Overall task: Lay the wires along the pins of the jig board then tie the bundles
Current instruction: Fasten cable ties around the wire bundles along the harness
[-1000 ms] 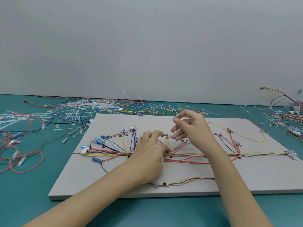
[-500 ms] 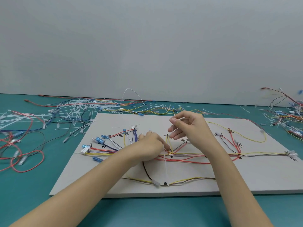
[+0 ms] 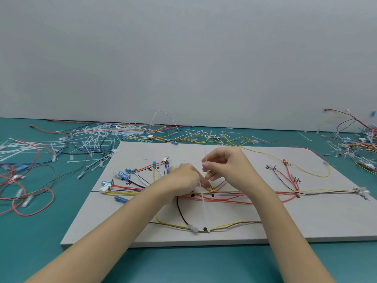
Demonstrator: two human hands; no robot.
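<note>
A grey jig board [image 3: 306,219] lies flat on the teal table, with red, yellow, black and blue wires [image 3: 265,194] laid along its pins. My left hand [image 3: 183,177] rests on the bundle at the board's middle, fingers curled onto the wires by a junction [image 3: 212,189]. A white cable tie [image 3: 204,209] runs from that junction toward the board's near edge. My right hand [image 3: 226,166] hovers just above the junction and pinches the thin upper end of a white tie [image 3: 206,160] between thumb and fingers.
Loose white cable ties [image 3: 89,139] and spare wires are scattered over the table at the left and back. A red wire loop [image 3: 34,203] lies at the near left. Another tangle of wires [image 3: 359,144] sits at the far right.
My left hand slid up and right onto the middle junction, uncovering the yellow and black wires at the near edge. My right hand shifted slightly, still pinching the tie end.
</note>
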